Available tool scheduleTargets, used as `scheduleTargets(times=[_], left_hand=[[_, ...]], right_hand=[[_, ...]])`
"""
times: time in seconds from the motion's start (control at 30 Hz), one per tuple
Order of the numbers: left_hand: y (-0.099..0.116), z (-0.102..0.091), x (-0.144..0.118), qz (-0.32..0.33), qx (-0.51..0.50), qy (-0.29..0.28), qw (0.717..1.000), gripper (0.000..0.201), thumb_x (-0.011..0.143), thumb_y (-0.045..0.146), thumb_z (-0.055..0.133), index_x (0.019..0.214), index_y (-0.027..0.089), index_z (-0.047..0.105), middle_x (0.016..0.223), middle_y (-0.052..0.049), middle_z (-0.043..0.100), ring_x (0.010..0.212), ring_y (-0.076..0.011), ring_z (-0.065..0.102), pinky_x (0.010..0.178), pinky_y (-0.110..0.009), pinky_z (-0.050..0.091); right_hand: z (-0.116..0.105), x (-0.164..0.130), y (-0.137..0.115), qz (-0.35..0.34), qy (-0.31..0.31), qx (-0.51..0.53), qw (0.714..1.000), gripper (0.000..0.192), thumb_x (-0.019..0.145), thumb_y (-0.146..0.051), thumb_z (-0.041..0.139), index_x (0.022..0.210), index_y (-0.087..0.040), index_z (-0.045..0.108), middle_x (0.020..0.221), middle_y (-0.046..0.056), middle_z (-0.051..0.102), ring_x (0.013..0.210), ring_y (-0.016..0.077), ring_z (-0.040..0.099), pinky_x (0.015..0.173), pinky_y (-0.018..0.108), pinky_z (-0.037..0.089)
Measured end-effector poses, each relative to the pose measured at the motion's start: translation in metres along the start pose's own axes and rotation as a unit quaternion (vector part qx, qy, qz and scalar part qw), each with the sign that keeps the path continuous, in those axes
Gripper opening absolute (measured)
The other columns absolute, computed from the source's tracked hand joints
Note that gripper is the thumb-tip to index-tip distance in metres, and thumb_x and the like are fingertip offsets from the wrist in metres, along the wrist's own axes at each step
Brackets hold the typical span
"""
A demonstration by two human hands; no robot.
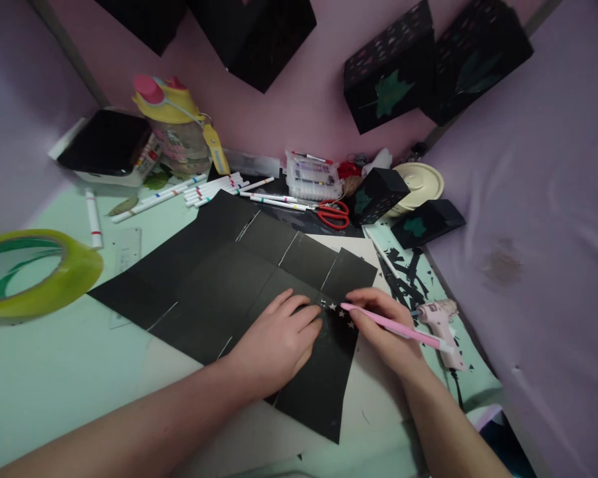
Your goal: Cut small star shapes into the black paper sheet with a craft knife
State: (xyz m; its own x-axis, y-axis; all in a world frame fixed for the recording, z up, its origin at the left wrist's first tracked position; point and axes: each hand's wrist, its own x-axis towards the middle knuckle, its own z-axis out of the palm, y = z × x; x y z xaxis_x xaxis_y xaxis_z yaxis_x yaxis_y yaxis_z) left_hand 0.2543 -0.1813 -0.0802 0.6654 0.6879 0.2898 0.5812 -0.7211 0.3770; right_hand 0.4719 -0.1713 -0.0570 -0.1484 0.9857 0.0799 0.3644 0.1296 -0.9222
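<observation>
A large sheet of black card (189, 265) lies at an angle on a pale board, with several cut or scored lines along its edges. My left hand (279, 338) rests palm down on it, fingers out and slightly bent. Beside those fingertips runs a short row of small white star shapes (341, 313) near the card's right edge. Between thumb and fingers my right hand (386, 325) grips a slim pink pen-shaped tool (398, 328). Its front end points at the stars; the very tip is too small to make out.
A hot glue gun (441, 322) and black paper scraps (408, 272) lie on the right. Behind the card are red-handled scissors (333, 214), white markers (214, 189) and a clear case (311, 176). Yellow-green tape (80, 279) stands left. Black boxes (389, 73) hang above.
</observation>
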Motion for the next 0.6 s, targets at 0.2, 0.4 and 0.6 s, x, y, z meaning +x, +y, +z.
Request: scheduleTargets(times=[0.2,0.4,0.6], left_hand=[[-0.001,0.001,0.000,0.005,0.002,0.000,1.000,0.023,0.090,0.017,0.050,0.109,0.017,0.063,0.114,-0.004,0.063,0.111,-0.0225,0.048,0.111,-0.046,0.032],[-0.002,0.003,-0.001,-0.003,-0.001,0.000,1.000,0.023,0.090,0.017,0.048,0.109,0.017,0.062,0.114,-0.003,0.063,0.112,-0.0219,0.048,0.112,-0.045,0.030],[-0.001,0.004,0.000,-0.007,0.004,0.005,1.000,0.022,0.090,0.018,0.050,0.109,0.017,0.061,0.114,-0.002,0.063,0.113,-0.0216,0.048,0.112,-0.044,0.029]], right_hand=[[0.002,0.018,-0.014,0.097,-0.068,-0.058,0.991,0.004,0.077,-0.018,0.063,0.079,-0.019,0.067,0.069,0.000,0.064,0.059,0.0120,0.052,0.050,0.022,0.038],[0.012,0.021,0.002,0.059,-0.062,-0.066,0.994,0.004,0.076,-0.019,0.060,0.075,-0.018,0.063,0.064,-0.001,0.060,0.057,0.0119,0.050,0.050,0.022,0.036],[0.010,0.017,0.007,0.050,-0.068,-0.073,0.994,0.004,0.079,-0.022,0.062,0.076,-0.019,0.061,0.070,0.000,0.064,0.062,0.0131,0.055,0.053,0.022,0.040]])
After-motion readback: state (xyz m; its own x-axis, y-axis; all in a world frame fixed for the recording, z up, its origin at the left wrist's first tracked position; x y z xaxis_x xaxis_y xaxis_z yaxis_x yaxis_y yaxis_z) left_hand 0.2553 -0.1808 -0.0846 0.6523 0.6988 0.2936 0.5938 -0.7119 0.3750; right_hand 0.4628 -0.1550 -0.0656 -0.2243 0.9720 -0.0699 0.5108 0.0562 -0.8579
